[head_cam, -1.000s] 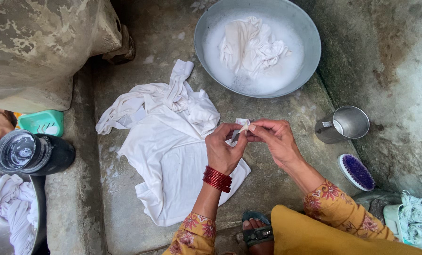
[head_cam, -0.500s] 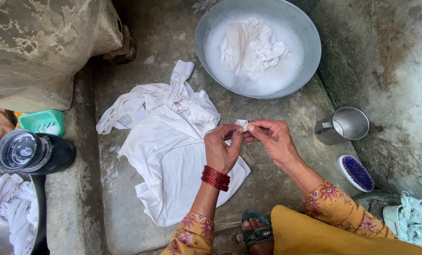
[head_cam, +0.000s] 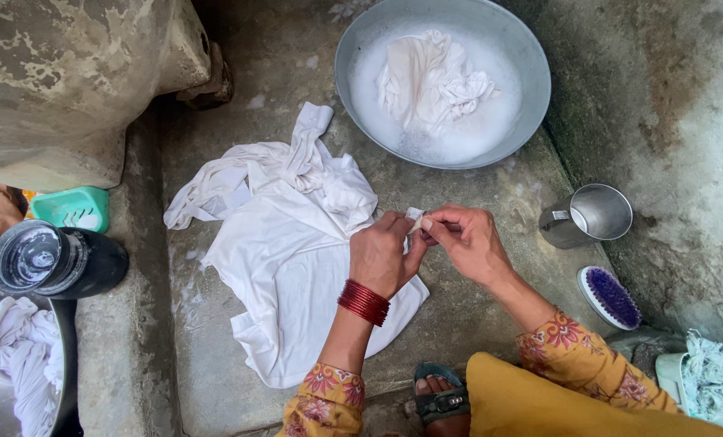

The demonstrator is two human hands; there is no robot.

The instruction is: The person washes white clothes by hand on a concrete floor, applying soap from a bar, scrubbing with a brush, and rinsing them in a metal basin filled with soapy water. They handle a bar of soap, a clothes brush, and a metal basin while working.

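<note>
Both hands meet near the centre of the view, pinching a small white piece (head_cam: 415,217) between their fingertips: the left hand (head_cam: 382,252), with red bangles (head_cam: 363,302) at the wrist, grips it from the 9 o'clock side, and the right hand (head_cam: 468,240) grips it from the 3 o'clock side, fingers drawn narrow and curled around it. What the piece is cannot be told. It hangs just above the right edge of a white garment (head_cam: 285,259) spread flat on the concrete floor (head_cam: 475,307). At 12 o'clock from the hands sits a metal basin (head_cam: 531,48) of soapy water with a bunched white cloth (head_cam: 430,77) in it. At 3 o'clock stands a steel mug (head_cam: 588,214), and at 4 o'clock lies a purple scrub brush (head_cam: 612,295). Far off at 9 o'clock are a green soap dish (head_cam: 72,210) and a black container (head_cam: 54,260).
</note>
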